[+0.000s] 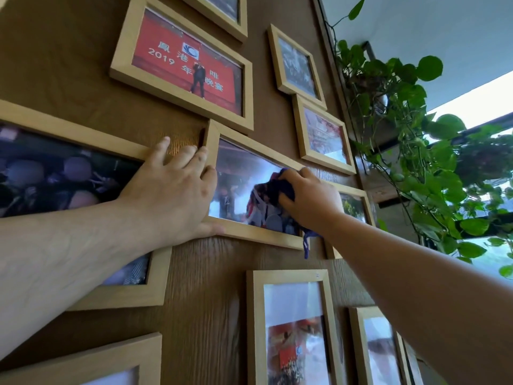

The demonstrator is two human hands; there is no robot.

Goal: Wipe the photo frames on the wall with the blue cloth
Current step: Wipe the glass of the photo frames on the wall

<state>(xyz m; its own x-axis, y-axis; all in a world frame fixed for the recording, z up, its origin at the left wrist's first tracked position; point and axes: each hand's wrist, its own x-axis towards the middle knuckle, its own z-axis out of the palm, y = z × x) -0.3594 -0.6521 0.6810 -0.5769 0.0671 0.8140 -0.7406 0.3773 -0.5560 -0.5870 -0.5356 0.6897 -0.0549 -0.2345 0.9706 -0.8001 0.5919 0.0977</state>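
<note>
Several light wooden photo frames hang on a brown wood-grain wall. The middle frame (238, 232) has glossy glass. My left hand (172, 195) lies flat against its left edge, thumb along the bottom rail, fingers spread over the wall and the frame's side. My right hand (308, 198) presses the dark blue cloth (280, 187) onto the right part of that frame's glass. A strip of the cloth dangles below the frame's lower right corner. The frame's right end is hidden behind my right hand.
A red-photo frame (183, 62) hangs above, a large dark-photo frame (69, 132) to the left, and upright frames (294, 329) below. Smaller frames (322, 134) sit to the right. A trailing green plant (402, 134) hangs at the wall's right edge beside a window.
</note>
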